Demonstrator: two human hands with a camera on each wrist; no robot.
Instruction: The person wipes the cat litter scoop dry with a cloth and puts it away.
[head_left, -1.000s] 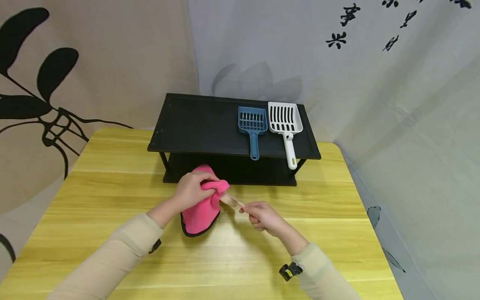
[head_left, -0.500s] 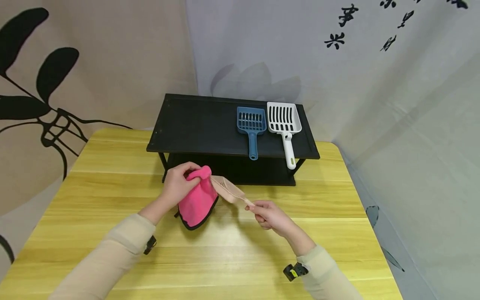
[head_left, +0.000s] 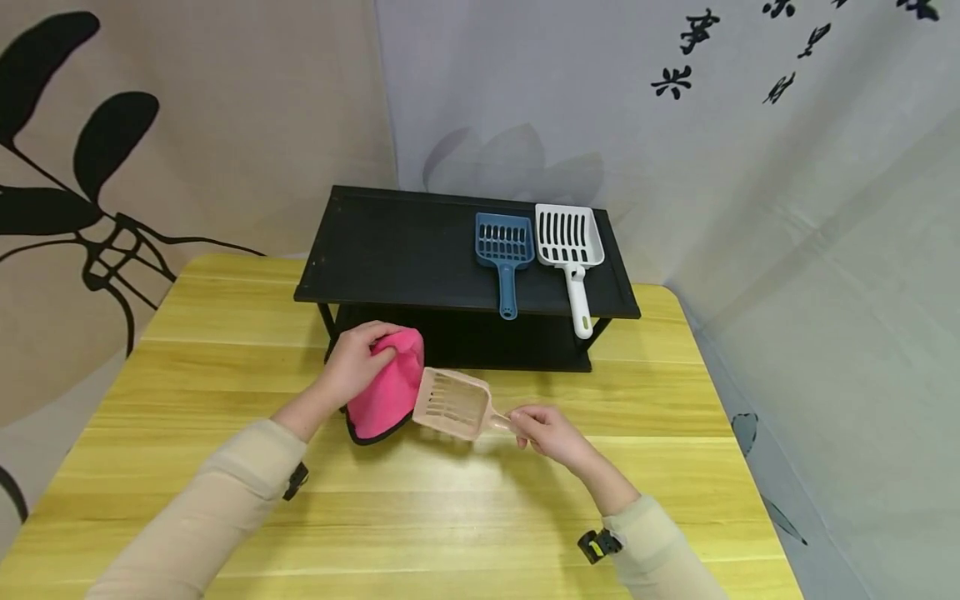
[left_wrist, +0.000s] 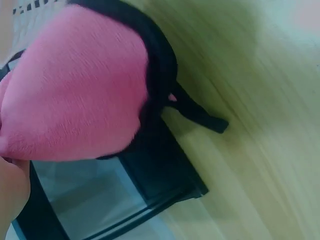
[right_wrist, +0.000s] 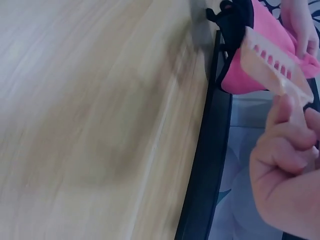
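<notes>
My left hand point(head_left: 347, 365) pinches the upper part of a pink cloth with black edging point(head_left: 390, 390), which hangs down in front of the black rack. A short black strap point(left_wrist: 200, 114) sticks out from its edge in the left wrist view. Just to the right, my right hand point(head_left: 553, 435) grips a beige litter scoop point(head_left: 452, 404) by its handle. The scoop's slotted head points left, close beside the cloth; whether they touch I cannot tell. In the right wrist view, curled fingers point(right_wrist: 282, 137) wrap the scoop's handle.
A two-tier black rack point(head_left: 397, 250) stands at the back of the wooden table point(head_left: 420, 525). On its top shelf lie a blue litter scoop point(head_left: 507, 250) and a white litter scoop point(head_left: 572, 242), handles over the front edge. Printed fabric point(head_left: 495, 92) hangs behind.
The beige scoop, mostly covered by the cloth before, has come out to the right and turned its slotted head into view. My left hand has moved left with the cloth.
</notes>
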